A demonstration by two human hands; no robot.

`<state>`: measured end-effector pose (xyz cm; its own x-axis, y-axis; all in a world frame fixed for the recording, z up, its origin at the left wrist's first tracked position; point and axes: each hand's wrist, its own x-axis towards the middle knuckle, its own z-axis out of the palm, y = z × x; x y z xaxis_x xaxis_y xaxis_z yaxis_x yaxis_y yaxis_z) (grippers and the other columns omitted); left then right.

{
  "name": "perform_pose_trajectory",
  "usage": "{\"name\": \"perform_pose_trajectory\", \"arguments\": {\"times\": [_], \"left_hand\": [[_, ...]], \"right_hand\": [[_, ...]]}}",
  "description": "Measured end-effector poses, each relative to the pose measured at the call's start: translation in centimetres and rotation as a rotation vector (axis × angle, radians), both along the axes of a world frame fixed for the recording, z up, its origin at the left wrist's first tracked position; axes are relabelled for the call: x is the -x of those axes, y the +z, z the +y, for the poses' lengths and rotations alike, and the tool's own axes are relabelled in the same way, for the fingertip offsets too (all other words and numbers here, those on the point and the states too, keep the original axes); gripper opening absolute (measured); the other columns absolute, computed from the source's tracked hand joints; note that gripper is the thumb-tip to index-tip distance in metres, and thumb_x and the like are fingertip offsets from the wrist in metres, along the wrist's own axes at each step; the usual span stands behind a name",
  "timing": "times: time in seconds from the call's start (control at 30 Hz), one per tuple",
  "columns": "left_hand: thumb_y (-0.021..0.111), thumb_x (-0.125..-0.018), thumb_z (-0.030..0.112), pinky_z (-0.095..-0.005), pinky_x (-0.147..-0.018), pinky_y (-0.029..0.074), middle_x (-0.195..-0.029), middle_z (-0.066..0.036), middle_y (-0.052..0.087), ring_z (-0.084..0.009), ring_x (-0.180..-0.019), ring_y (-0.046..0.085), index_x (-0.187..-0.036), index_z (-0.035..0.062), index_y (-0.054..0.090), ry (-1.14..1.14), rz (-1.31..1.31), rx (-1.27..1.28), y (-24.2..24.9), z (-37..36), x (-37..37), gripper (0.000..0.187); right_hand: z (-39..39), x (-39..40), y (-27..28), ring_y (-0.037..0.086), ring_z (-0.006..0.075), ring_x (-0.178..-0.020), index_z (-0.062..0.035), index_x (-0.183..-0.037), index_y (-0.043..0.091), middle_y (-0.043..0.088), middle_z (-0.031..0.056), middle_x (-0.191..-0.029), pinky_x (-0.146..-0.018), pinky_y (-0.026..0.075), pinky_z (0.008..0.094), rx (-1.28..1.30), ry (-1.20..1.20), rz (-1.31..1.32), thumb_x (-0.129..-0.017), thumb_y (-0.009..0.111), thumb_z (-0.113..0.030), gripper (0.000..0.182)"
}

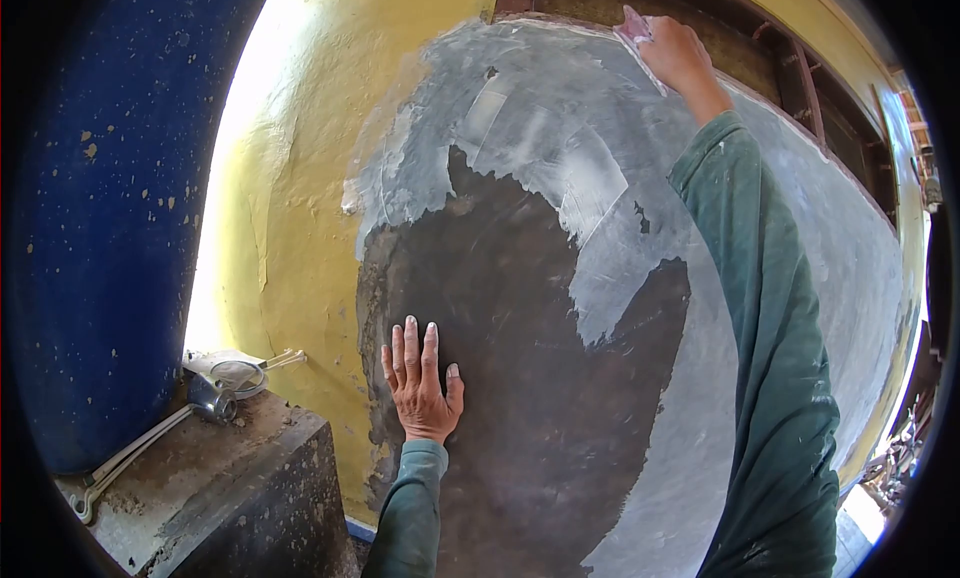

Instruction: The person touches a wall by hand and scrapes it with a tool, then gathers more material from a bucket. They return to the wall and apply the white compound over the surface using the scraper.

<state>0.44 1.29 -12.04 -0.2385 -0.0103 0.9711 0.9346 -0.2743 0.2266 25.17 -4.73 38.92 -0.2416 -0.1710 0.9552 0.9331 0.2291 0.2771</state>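
One wall (795, 208), coated pale grey around a dark patch (530, 408), lies before both hands. Blue drum (110, 198): left of the left hand. Concrete block (250, 478): lower left of it. Left hand (423, 393): flat on the patch, fingers apart. Right hand (680, 56): higher, clamped on a pinkish spreader (632, 28) at the coat's top edge.

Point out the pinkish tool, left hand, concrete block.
Pinkish tool (631, 28): head view, on its upper part.
Left hand (423, 398): head view, on the back of the hand.
Concrete block (275, 493): head view, on its side face.
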Motion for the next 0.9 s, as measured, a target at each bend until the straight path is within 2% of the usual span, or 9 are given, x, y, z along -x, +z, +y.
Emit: {"name": "perform_pose_trajectory", "arguments": {"times": [0.13,0.23,0.3,0.37,0.4,0.47,0.6,0.73,0.9], "left_hand": [[0.053,-0.1,0.03,-0.0562,-0.13,0.013,-0.169,-0.015,0.035,-0.0373,-0.159,0.027,-0.161,0.011,0.042,-0.011,-0.005,-0.015,0.0,0.1,0.0,0.065],[0.049,-0.102,0.03,-0.0552,-0.13,0.015,-0.169,-0.017,0.035,-0.038,-0.158,0.028,-0.16,0.0083,0.042,0.014,0.004,-0.003,0.1,-0.1,0.0,0.063],[0.05,-0.101,0.029,-0.0548,-0.13,0.015,-0.168,-0.017,0.036,-0.0377,-0.158,0.029,-0.16,0.0084,0.042,0.01,0.007,0.002,0.1,-0.2,0.0,0.063],[0.05,-0.1,0.029,-0.0549,-0.13,0.015,-0.168,-0.018,0.036,-0.0376,-0.157,0.029,-0.16,0.0083,0.043,0.013,0.006,-0.002,0.1,-0.3,-0.1,0.064],[0.05,-0.1,0.028,-0.055,-0.13,0.015,-0.167,-0.018,0.037,-0.0376,-0.157,0.029,-0.16,0.008,0.043,0.007,0.003,-0.009,0.2,-0.4,-0.2,0.064],[0.05,-0.1,0.029,-0.0551,-0.13,0.016,-0.167,-0.018,0.037,-0.0376,-0.157,0.029,-0.16,0.0077,0.043,0.016,0.01,-0.012,0.2,-0.4,0.0,0.064],[0.051,-0.1,0.031,-0.0572,-0.13,0.014,-0.168,-0.018,0.036,-0.0391,-0.158,0.028,-0.16,0.0085,0.043,-0.003,0.005,-0.002,0.0,0.0,0.1,0.064],[0.051,-0.1,0.031,-0.0573,-0.13,0.014,-0.168,-0.018,0.036,-0.039,-0.158,0.028,-0.16,0.0085,0.044,-0.012,-0.001,0.007,-0.1,0.1,0.1,0.064],[0.051,-0.1,0.03,-0.0573,-0.129,0.016,-0.168,-0.018,0.037,-0.0395,-0.157,0.029,-0.159,0.0081,0.045,-0.001,0.001,-0.005,-0.1,0.1,0.0,0.064]], "right_hand": [[0.2,1.6,-1.5,0.074,0.0393,-0.106,-0.0103,-0.115,0.077,0.077,0.0211,-0.111,-0.092,0.058,0.0516,0.104,-0.104,-0.018,-0.096,0.063,-0.026,0.029],[0.2,5.5,-5.3,0.074,0.0391,-0.101,-0.0122,-0.114,0.077,0.077,0.0206,-0.104,-0.09,0.059,0.0521,0.141,-0.094,-0.187,-0.093,0.062,-0.022,0.028],[0.4,8.0,-9.6,0.075,0.0395,-0.095,-0.011,-0.109,0.077,0.077,0.0201,-0.097,-0.087,0.06,0.0521,0.149,0.032,-0.324,-0.092,0.061,-0.022,0.025],[-1.0,9.4,-13.2,0.075,0.0393,-0.093,-0.0106,-0.106,0.077,0.076,0.0199,-0.094,-0.085,0.06,0.0525,0.206,-0.041,-0.433,-0.093,0.06,-0.022,0.024],[-1.3,9.1,-12.6,0.075,0.0393,-0.093,-0.0106,-0.106,0.077,0.076,0.0199,-0.094,-0.085,0.06,0.0525,0.194,-0.04,-0.425,-0.093,0.06,-0.022,0.024],[-1.2,7.9,-11.3,0.074,0.0406,-0.091,-0.0091,-0.105,0.077,0.076,0.0212,-0.093,-0.083,0.059,0.0528,0.103,0.177,-0.345,-0.097,0.058,-0.025,0.026],[-2.5,0.2,-4.4,0.072,0.0458,-0.096,-0.0063,-0.104,0.077,0.074,0.0276,-0.101,-0.087,0.057,0.0548,0.007,0.22,-0.043,-0.104,0.055,-0.042,0.043],[-0.5,-7.1,-1.0,0.071,0.0481,-0.102,-0.0063,-0.106,0.078,0.074,0.0296,-0.104,-0.09,0.056,0.0555,0.046,0.039,0.094,-0.104,0.054,-0.047,0.047],[0.4,-4.9,-2.3,0.07,0.0498,-0.103,-0.0045,-0.103,0.078,0.074,0.0293,-0.107,-0.09,0.055,0.0569,0.061,-0.055,0.122,-0.104,0.055,-0.046,0.047]]}}
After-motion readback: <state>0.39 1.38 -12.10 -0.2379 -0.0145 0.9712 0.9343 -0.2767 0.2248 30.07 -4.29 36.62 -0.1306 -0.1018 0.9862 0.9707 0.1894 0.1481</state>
